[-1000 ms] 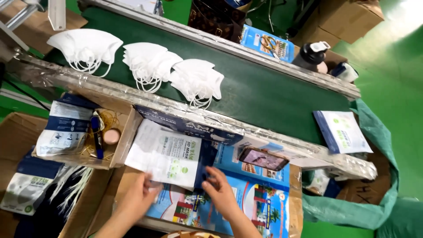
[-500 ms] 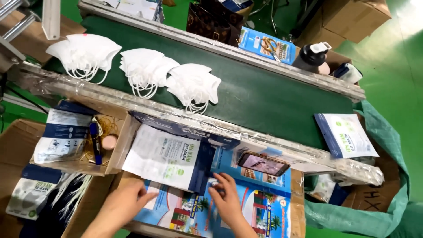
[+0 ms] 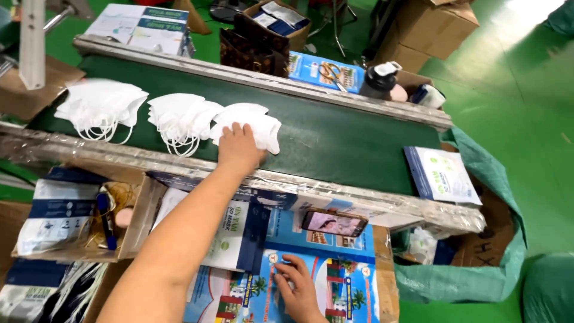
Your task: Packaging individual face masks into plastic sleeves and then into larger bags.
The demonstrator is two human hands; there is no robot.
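Three stacks of white masks sit on the green belt (image 3: pixel 335 143), upper left. Left hand (image 3: pixel 239 149) lies flat, fingers spread, on the rightmost stack (image 3: pixel 254 122). Right hand (image 3: pixel 299 287) presses a printed sheet (image 3: pixel 317 281), bottom centre. Risk: a loose grab could scatter the stack.

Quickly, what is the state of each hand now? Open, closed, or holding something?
Left hand: open, palm down on the nearest white mask stack.
Right hand: open, fingers resting on the colourful printed box, holding nothing.
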